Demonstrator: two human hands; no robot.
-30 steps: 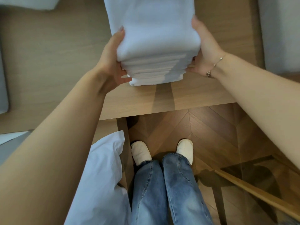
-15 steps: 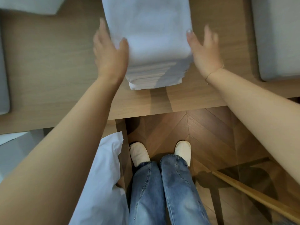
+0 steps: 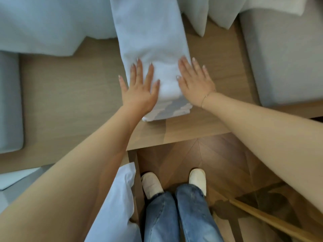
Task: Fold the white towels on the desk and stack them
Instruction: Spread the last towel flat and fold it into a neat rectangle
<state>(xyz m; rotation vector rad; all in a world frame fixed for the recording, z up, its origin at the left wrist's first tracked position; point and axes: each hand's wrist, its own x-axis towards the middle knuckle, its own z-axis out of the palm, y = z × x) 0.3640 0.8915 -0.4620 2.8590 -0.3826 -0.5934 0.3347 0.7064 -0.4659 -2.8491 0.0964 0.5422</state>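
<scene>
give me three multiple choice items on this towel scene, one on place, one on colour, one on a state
1. Where does the towel stack sit?
A. on the wooden desk
B. on the floor
C. on a chair

2. What colour are the shoes?
A. black
B. white
C. red

3. How do the hands lie?
A. fists in the air
B. pinching a corner
C. flat on the stack

Answers: 1 A, the stack rests on desk wood. 2 B, both shoes are white. 3 C, the left hand and right hand lie with fingers straight on top.
</scene>
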